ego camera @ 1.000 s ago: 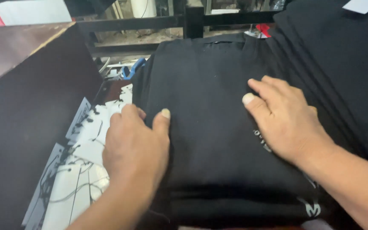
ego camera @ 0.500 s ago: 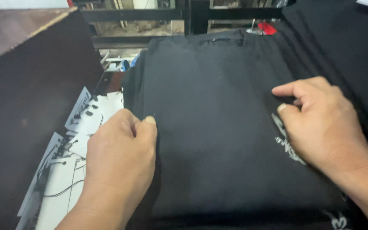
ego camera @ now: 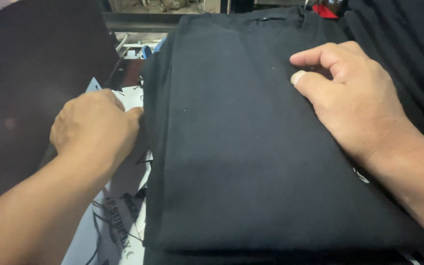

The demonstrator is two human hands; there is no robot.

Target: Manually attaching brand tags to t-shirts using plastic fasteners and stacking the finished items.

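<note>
Right hand (ego camera: 357, 100) flat on folded black garment (ego camera: 251, 147), left hand (ego camera: 94, 127) at its edge

Garment printing workshop, by the look of it. Stack of folded black shirts (ego camera: 251, 137) fills the middle, more black fabric (ego camera: 403, 39) piled at far right. White printed transfer sheets (ego camera: 119, 225) with black line graphics lie near left. Dark flat board (ego camera: 30, 73) at left, black metal frame rail (ego camera: 138, 19) across the far side.
</note>
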